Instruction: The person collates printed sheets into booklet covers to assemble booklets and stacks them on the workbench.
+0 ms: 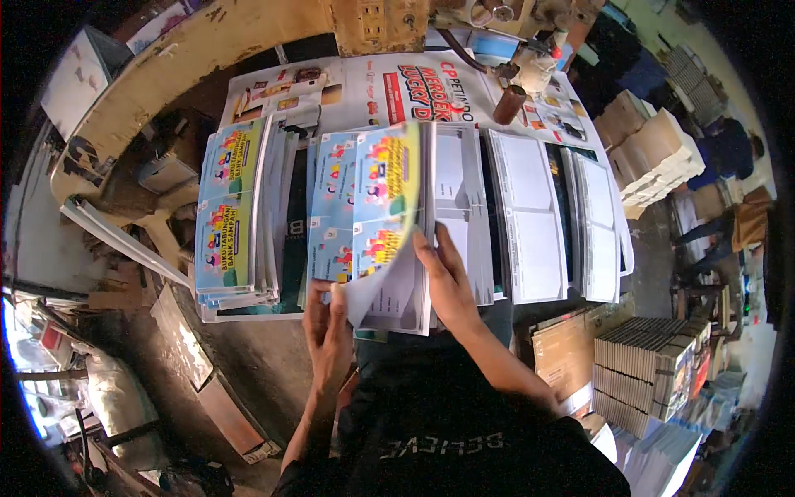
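A colourful printed cover sheet (385, 178) in blue and yellow lies over the middle paper stack, its lower corner curled up to show a pale underside. My left hand (327, 327) is closed on that lower corner, thumb on top. Under the curl, white form pages (393, 302) show. My right hand (447, 286) lies along the right edge of the middle stack, fingers stretched and slightly apart, fingertips beside the curled sheet's edge. Left of these is a stack of similar printed covers (228, 215). To the right stand stacks of white form sheets (530, 215).
A printed poster sheet (364, 91) covers the table's far part. A brown cylinder (508, 105) and machine parts stand at the far right. Strapped bundles (638, 373) and a cardboard box (563, 352) sit right of me. Another person (729, 157) is at the far right.
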Motion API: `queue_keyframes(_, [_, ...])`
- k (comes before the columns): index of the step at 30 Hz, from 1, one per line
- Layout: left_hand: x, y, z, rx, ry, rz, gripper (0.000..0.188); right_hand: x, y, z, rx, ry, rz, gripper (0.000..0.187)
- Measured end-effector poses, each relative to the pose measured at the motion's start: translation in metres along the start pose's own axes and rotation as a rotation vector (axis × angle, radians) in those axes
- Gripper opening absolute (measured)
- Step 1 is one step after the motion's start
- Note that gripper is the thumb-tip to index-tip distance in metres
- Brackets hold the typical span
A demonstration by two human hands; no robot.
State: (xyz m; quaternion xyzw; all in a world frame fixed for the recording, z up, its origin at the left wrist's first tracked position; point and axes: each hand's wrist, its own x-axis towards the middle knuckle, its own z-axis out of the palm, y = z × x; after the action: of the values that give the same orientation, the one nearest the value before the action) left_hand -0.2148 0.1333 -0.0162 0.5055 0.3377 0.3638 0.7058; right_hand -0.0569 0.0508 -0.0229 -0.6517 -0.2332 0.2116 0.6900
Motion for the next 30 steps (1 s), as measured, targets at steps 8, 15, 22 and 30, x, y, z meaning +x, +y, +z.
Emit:
queue_keyframes(8, [0.036,0.026,-0.007,0.487,0.046,0.425,0.036,-0.001,-0.011,0.012,-0.124,-0.235,-0.071,0.046])
queue_keyframes(15, [0.096,0.072,-0.057,0.527,0.068,0.223,0.052,-0.019,-0.057,0.012,0.149,-0.304,0.044,0.05])
queue_keyframes(22, [0.19,0.048,-0.212,1.352,0.252,0.357,0.055,-0.006,-0.05,-0.093,-0.218,-0.176,-0.128,0.024])
queue_keyframes(30, [0.21,0.052,-0.166,1.805,0.562,0.84,0.057,0.015,-0.008,-0.32,-1.031,0.756,-0.392,0.052])
